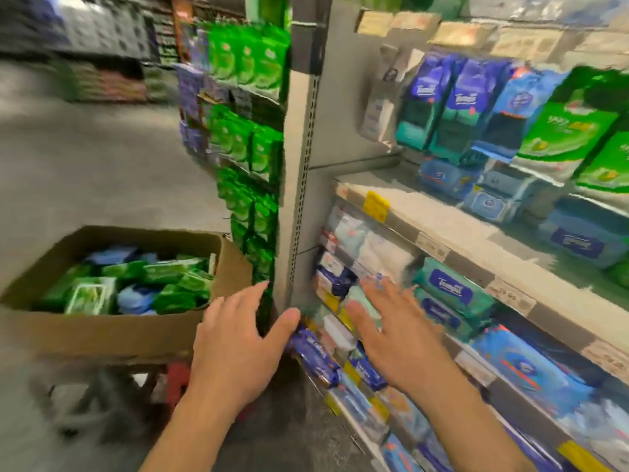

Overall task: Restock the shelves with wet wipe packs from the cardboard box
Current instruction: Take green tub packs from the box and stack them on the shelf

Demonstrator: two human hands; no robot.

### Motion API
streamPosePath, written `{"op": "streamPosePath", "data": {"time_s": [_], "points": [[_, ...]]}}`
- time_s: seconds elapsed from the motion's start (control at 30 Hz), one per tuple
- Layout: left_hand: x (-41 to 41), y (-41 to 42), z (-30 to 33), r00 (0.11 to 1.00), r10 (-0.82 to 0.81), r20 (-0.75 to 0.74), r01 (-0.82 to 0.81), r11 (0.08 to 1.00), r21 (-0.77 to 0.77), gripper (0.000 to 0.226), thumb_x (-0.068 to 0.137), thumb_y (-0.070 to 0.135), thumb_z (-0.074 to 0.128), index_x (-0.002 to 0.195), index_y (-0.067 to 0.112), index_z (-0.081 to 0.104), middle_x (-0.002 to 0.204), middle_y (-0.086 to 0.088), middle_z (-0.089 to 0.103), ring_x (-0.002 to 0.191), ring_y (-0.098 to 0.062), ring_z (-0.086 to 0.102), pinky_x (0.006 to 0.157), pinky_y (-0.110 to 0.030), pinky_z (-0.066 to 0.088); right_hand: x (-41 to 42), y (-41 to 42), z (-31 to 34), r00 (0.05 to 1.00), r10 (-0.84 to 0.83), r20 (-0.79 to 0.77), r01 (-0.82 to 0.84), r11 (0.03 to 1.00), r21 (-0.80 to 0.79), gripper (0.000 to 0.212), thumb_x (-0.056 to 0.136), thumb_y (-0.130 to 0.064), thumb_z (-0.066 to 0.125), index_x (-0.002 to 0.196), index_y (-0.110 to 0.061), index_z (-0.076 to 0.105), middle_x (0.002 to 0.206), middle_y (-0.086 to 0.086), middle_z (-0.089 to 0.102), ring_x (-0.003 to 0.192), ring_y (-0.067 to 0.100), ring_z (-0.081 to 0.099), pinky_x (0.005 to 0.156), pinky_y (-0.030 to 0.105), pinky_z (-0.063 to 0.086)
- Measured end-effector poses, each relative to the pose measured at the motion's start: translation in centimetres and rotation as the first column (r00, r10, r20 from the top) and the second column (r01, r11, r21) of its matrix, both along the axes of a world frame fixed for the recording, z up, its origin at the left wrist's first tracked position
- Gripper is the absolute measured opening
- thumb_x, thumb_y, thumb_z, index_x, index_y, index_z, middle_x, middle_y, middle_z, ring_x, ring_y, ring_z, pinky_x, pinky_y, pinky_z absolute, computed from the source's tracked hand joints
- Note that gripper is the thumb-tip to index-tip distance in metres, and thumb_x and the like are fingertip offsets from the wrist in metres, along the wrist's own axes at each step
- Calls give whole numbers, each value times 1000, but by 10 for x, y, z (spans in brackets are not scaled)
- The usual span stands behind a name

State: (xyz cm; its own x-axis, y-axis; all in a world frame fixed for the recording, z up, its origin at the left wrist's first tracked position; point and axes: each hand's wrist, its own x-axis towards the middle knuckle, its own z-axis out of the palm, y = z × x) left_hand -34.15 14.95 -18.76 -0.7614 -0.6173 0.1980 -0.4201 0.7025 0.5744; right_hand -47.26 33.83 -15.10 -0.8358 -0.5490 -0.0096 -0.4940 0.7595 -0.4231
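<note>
Head view shows my left hand (pixel 235 349) and right hand (pixel 391 338) spread empty; soft, slick wet wipe packs (pixel 136 284) in the cardboard box (pixel 112 332) at nine o'clock look best pinched across their flat faces.

shelves (pixel 452 229) stocked with wipe packs (pixel 452 291)

A blurred shop aisle. A grey concrete floor (pixel 102 172) stretches away to the left. In the far upper left, dark distant shelving (pixel 85 39) holds rows of goods too blurred to identify. A grey metal upright post (pixel 303 158) with a column of small slots runs down the middle. A yellow price tag (pixel 375 206) hangs on a shelf edge right of the post. Low down at the left, something red (pixel 177 376) and a dark frame (pixel 102 396) show, both indistinct.
</note>
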Motion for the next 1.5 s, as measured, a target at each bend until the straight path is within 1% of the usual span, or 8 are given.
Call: {"op": "streamPosePath", "data": {"time_s": [0.17, 0.37, 0.6, 0.87, 1.0, 1.13, 1.33, 1.5], "points": [[32, -63, -14, 986, 155, 56, -159, 985, 70, 85, 79, 83, 22, 149, 36, 33, 153, 13, 37, 143, -16, 26, 120, -41, 23, -4, -97, -19, 991, 130, -20, -130, 991, 23, 105, 68, -99, -6, 157, -50, 20, 171, -7, 14, 158, 22, 7, 122, 64, 17], [44, -153, -43, 933, 323, 160, -341, 935, 100, 103, 67, 95, 10, 150, 38, 32, 154, 12, 36, 144, -18, 27, 118, -42, 26, -12, -214, -43, 951, 285, 119, -293, 954, 55, 67, 93, -78, 24, 156, -56, 15, 171, -8, 9, 158, 25, 4, 121, 67, 14], [33, -254, -40, 873, 440, 208, -477, 861, 179, 109, 60, 101, 12, 149, 42, 32, 151, 13, 39, 139, -16, 31, 113, -43, 34, -45, -341, -62, 880, 429, 205, -448, 892, 56, 66, 98, -72, 31, 158, -52, 11, 171, -8, 6, 158, 23, 1, 121, 68, 6], [36, -329, -56, 815, 510, 275, -577, 757, 306, 95, 65, 96, 23, 145, 47, 33, 148, 17, 40, 136, -13, 36, 111, -43, 36, -71, -434, -88, 831, 470, 297, -526, 838, 148, 68, 100, -67, 36, 159, -52, 5, 171, -9, 7, 158, 20, 0, 124, 61, 6], [34, -370, -73, 819, 496, 290, -574, 729, 373, 79, 76, 86, 34, 145, 47, 33, 143, 16, 42, 128, -14, 41, 107, -42, 39, -80, -467, -109, 837, 465, 289, -520, 840, 153, 70, 98, -69, 39, 159, -50, 10, 170, -9, 16, 157, 19, 10, 124, 58, 14], [21, -422, -92, 864, 419, 278, -502, 745, 439, 85, 74, 86, 33, 147, 43, 34, 149, 15, 38, 138, -14, 35, 113, -42, 34, -85, -493, -126, 872, 428, 238, -467, 873, 142, 72, 97, -64, 47, 160, -37, 22, 165, -8, 31, 151, 16, 28, 123, 45, 27], [1, -498, -115, 929, 281, 240, -367, 782, 503, 63, 87, 67, 50, 144, 40, 41, 146, 18, 42, 135, -7, 38, 112, -31, 33, -82, -523, -147, 950, 152, 273, -195, 971, 138, 65, 97, -53, 59, 153, -27, 41, 153, -1, 49, 138, 19, 46, 112, 31, 36], [-4, -534, -136, 944, 202, 261, -316, 780, 540, 58, 88, 64, 52, 141, 41, 43, 139, 22, 47, 129, -3, 40, 108, -28, 34, -79, -535, -192, 941, 113, 318, -195, 951, 241, 67, 92, -51, 67, 150, -29, 44, 144, -2, 56, 129, 17, 53, 108, 28, 40]]}}
